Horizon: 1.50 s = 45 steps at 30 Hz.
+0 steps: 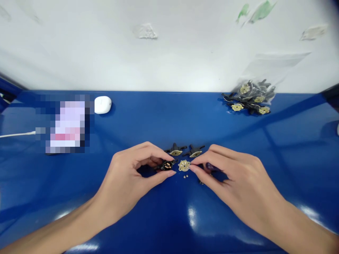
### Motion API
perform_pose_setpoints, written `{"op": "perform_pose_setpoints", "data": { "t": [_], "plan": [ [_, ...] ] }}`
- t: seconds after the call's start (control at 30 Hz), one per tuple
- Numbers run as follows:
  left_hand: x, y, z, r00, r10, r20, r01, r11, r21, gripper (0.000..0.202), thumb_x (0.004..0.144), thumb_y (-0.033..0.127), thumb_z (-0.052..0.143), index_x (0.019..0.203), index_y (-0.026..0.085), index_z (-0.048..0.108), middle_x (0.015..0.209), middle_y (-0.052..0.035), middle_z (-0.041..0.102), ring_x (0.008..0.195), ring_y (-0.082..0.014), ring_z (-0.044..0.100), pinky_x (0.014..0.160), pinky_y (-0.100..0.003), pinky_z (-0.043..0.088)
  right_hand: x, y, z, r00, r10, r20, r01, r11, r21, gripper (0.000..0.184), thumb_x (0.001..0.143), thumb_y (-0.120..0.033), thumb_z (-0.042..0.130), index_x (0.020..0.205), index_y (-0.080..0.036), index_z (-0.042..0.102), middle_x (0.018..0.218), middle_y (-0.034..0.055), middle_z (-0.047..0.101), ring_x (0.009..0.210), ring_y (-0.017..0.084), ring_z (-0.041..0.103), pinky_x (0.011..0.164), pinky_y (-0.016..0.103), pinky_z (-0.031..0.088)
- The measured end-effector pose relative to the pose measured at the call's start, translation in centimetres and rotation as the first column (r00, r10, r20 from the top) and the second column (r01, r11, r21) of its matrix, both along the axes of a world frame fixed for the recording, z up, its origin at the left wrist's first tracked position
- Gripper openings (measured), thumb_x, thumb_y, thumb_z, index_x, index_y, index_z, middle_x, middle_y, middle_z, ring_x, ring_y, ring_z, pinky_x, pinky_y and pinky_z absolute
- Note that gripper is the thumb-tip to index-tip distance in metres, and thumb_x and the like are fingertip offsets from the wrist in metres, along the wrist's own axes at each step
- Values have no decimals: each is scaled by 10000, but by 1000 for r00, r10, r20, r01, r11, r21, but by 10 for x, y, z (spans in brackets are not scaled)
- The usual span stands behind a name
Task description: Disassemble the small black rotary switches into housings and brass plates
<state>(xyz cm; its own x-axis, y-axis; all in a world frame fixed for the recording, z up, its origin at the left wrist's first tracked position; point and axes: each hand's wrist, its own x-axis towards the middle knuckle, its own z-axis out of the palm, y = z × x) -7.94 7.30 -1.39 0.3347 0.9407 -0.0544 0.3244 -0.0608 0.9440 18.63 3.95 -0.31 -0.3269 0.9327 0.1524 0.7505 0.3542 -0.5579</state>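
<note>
My left hand point(132, 176) is closed around a small black plastic part point(167, 165), whose open face shows copper-coloured metal inside. Between the thumb and fingertip of my right hand point(233, 176) is the edge of a flat gold-coloured disc point(184, 165) with lobes and holes. Just below the disc lie tiny metal pieces point(185, 176) on the blue table. Something dark purple and rounded point(210, 166) shows under my right fingers; its kind is unclear. Behind the hands stand two black parts with gold plates, one to the left point(176, 149) and one to the right point(195, 151).
A heap of similar black and gold parts point(249, 100), partly in a clear plastic bag point(275, 67), lies at the back right. At the back left are a blurred-out phone-like device point(67, 123), a white cable point(18, 134) and a white case point(103, 105). A white wall point(180, 63) rises behind.
</note>
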Motion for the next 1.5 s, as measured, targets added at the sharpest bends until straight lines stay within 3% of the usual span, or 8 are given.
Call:
{"op": "perform_pose_setpoints", "data": {
  "t": [0.17, 0.3, 0.43, 0.77, 1.03, 1.5],
  "plan": [
    [-1, -1, 0, 1000, -9, -15, 9, 1000, 3, 168, 932, 324, 986, 1078, 344, 906, 1053, 14, 850, 899, -201, 824, 842, -316, 650, 0, -3, -3, 996, 71, 44, -70, 997, -26, 224, 1169, -243, 642, 1265, -331, 823, 1080, 0, 706, 715, 139, 712, 686, 343, 523],
    [0, 0, 1, 1000, -18, -10, 18, 1000, -2, 159, 937, 305, 976, 1072, 350, 906, 1041, 22, 846, 894, -197, 829, 827, -309, 648, 0, -7, -6, 990, 72, 122, -72, 997, 0, 313, 1182, -221, 584, 1385, -360, 779, 1099, 7, 641, 646, 107, 641, 568, 315, 427],
    [0, 1, 0, 1000, -12, -14, 12, 1000, 4, 159, 932, 320, 982, 1070, 341, 905, 1047, 17, 846, 890, -199, 829, 833, -312, 651, -1, -7, -8, 981, 85, 176, -90, 996, 20, 257, 1205, -292, 563, 1312, -335, 793, 1111, 19, 660, 674, 121, 658, 519, 317, 360],
    [-1, 0, -1, 1000, -13, -22, 13, 1000, -2, 161, 929, 334, 984, 1069, 340, 904, 1051, 13, 847, 901, -209, 832, 830, -322, 651, -4, -4, -1, 995, 94, 38, -90, 991, -100, 228, 1210, -302, 581, 1267, -328, 800, 1136, 7, 698, 755, 151, 733, 686, 347, 555],
    [-2, 0, -1, 1000, -15, -24, 16, 1000, 13, 168, 936, 322, 976, 1081, 368, 904, 1056, 37, 845, 889, -186, 833, 848, -309, 652, -2, -2, 0, 994, 107, 36, -102, 989, -111, 227, 1198, -278, 599, 1257, -332, 812, 1133, 13, 708, 748, 155, 736, 736, 352, 587],
    [-1, 1, -2, 999, -20, -40, 20, 1000, 1, 160, 930, 317, 977, 1064, 361, 902, 1039, 41, 849, 888, -181, 837, 839, -290, 637, -5, -4, -3, 991, 84, 102, -80, 996, -38, 154, 1149, -209, 648, 1140, -275, 786, 1095, 5, 688, 658, 141, 666, 570, 349, 452]
  ]
}}
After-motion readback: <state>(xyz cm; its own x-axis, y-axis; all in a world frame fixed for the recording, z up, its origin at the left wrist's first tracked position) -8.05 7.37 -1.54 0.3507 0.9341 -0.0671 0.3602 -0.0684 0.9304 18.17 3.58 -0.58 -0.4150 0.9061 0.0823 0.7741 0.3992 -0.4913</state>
